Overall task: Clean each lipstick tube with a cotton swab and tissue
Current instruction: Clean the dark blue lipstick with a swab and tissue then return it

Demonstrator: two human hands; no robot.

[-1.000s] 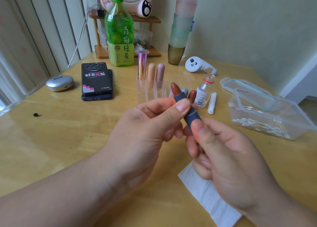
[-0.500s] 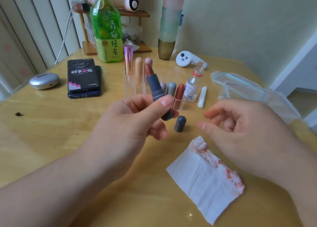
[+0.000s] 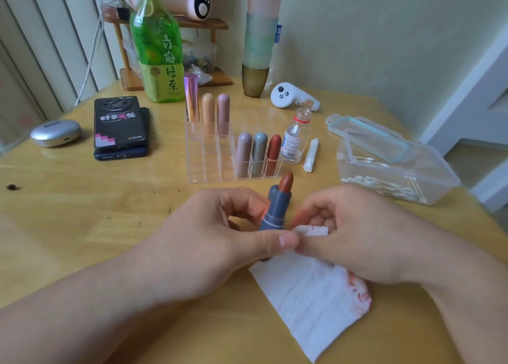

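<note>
Near the middle of the table's front edge the left hand (image 3: 220, 234) pinches the lower barrel of an uncapped blue-grey lipstick tube (image 3: 276, 209) between thumb and fingers, holding it almost upright with the brown-red bullet wound out at the top; the right hand (image 3: 357, 234), fingers curled, pinches a lifted corner of the tissue (image 3: 310, 295) and brings it against the base of the tube, touching the left thumb; the rest of the tissue lies flat on the table (image 3: 82, 212) below both hands, smeared red along its right edge and on the raised corner, so some wiping looks already done; this tube seems to be at the tissue stage, though whether a swab has been over it cannot be told, and its cap is not in sight; in the clear organiser (image 3: 209, 157) at the table's middle six capped lipsticks stand, three in the back row and three in the front, with other slots unfilled; which of them are cleaned the view does not show; likely left are finishing this wipe, capping the tube and slotting it in; the tub of cotton swabs (image 3: 398, 171) sits at the right edge with its lid resting across it, and a small bottle (image 3: 295, 138) stands just beside the organiser.
</note>
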